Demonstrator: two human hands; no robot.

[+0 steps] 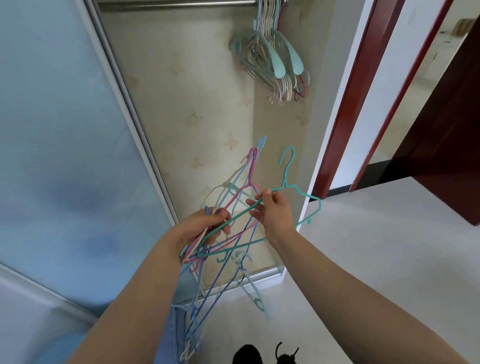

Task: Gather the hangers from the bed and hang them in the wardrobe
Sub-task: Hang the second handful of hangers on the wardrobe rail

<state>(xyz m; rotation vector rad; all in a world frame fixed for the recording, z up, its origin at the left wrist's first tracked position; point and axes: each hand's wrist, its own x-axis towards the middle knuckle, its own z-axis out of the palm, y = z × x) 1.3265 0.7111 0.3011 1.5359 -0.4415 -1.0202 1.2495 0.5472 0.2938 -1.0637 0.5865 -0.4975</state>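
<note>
Left hand (207, 228) grip clamped round a tangled bundle of thin hangers (223, 249), fingers curled over the crossing shoulders, bundle drooping past the wrist toward the floor. Right hand (272, 210) grip pinched on the sloped shoulder of one teal hanger (287, 182), hook up, frame partly threaded through the bundle. Step in hand, by the look of it: teasing a single hanger free in front of the open wardrobe. Next move likely needs lifting teal clear of the snags, then raising hook to the metal rail (176, 2) at top, beside the hung hangers (270, 52) already bunched at the right end. Bundle: slim coated wire, smooth, pink, blue, cream, teal. Hung set: some broader, flat pale-teal plastic shoulders. Wardrobe back beige, faint star pattern; frosted blue sliding door (59, 130) on left.
</note>
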